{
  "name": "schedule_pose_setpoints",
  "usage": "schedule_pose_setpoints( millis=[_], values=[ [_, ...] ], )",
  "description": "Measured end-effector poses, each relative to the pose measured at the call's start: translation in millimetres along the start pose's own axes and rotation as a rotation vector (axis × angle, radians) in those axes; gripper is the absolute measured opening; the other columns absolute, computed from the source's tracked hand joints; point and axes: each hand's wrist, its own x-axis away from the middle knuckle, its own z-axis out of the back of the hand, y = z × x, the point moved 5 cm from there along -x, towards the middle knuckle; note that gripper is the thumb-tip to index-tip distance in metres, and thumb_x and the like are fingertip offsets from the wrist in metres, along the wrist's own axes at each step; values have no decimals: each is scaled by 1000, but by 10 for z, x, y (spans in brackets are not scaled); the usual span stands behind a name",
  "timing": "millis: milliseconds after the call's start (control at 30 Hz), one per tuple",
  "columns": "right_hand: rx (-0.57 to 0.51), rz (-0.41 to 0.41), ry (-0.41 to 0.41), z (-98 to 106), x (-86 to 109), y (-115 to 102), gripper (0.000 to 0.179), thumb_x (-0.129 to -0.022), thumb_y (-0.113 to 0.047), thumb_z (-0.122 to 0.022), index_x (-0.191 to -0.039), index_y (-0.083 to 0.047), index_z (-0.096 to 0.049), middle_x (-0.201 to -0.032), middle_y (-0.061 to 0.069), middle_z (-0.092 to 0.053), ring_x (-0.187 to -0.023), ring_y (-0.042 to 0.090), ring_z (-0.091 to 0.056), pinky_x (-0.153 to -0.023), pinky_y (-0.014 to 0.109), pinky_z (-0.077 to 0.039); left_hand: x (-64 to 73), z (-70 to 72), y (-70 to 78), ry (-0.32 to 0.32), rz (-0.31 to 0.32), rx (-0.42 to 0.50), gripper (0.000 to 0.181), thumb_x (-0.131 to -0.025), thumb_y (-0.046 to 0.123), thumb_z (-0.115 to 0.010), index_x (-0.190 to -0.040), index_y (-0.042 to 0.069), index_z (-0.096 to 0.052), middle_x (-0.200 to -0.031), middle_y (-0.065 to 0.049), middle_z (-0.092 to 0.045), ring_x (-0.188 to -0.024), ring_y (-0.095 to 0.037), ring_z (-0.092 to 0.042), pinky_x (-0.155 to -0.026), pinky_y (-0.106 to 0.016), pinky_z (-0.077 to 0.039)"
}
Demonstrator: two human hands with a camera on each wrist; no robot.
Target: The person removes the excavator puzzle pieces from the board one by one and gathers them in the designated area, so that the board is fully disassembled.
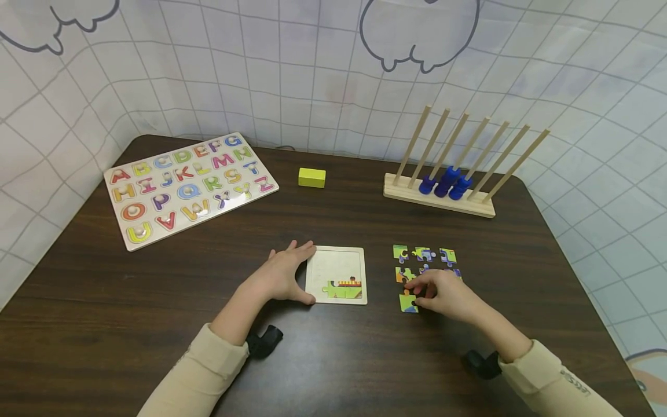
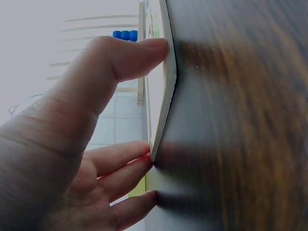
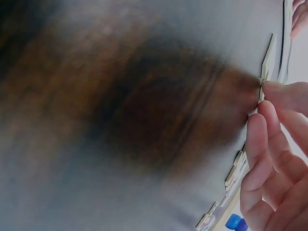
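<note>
A square wooden puzzle board (image 1: pixel 333 262) lies on the table, with joined green pieces (image 1: pixel 344 291) along its lower right part. My left hand (image 1: pixel 281 275) spreads along the board's left side, thumb at the near corner and fingertips at the far one; the left wrist view shows the thumb (image 2: pixel 144 55) on the rim. To the board's right, my right hand (image 1: pixel 445 294) pinches at a green and blue puzzle piece (image 1: pixel 408 304) low over the table. Several loose puzzle pieces (image 1: pixel 400 252) lie in rows just beyond, some hidden under the hand.
An alphabet peg board (image 1: pixel 208 162) lies at the back left. A yellow block (image 1: pixel 311 178) sits at the back middle. At the back right stands a wooden peg rack (image 1: pixel 438 200) with tall rods and blue beads (image 1: pixel 447 180). A gridded curtain (image 1: pixel 323 75) backs the table.
</note>
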Motion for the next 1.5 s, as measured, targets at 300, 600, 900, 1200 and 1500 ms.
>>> schedule_pose_setpoints(
  millis=[300,600,900,1200,1500],
  values=[
    [-5,-12,10,8,15,1,24,-75,0,-70,-98,-4,-68,-77,-3,-58,-57,6,-49,-51,23,-43,-17,-6,8,-4,-1,-6,98,-62,30,-85,-141,6,-34,-148,-5,-27,-137,-30,-14,-104,-60,-10],
    [-29,-23,27,8,17,-5,21,-77,-4,-69,-98,-5,-67,-78,-6,-57,-59,7,-49,-52,23,-43,-34,-3,17,-6,-2,-13,98,-61,28,-86,-141,5,-34,-148,-5,-27,-136,-33,-15,-102,-63,-11],
    [-29,-36,62,57,-9,-38,19,-79,-7,-68,-98,-6,-68,-80,-6,-59,-62,9,-52,-54,24,-44,-52,6,45,-16,11,-54,96,-61,30,-85,-139,3,-37,-148,-4,-26,-135,-36,-16,-98,-66,-16],
    [-49,-18,109,98,-82,-159,23,-78,-6,-70,-101,-4,-67,-78,-4,-60,-64,10,-55,-54,24,-45,-53,33,75,-25,14,-48,98,-61,31,-85,-141,7,-34,-148,-4,-27,-134,-38,-17,-97,-68,-14],
    [-69,7,111,62,-196,-298,26,-79,-9,-70,-104,-4,-66,-84,1,-62,-64,7,-55,-56,24,-46,-55,14,82,-18,1,-45,98,-61,32,-85,-141,6,-34,-148,-4,-27,-134,-38,-16,-96,-69,-15]
  ],
)
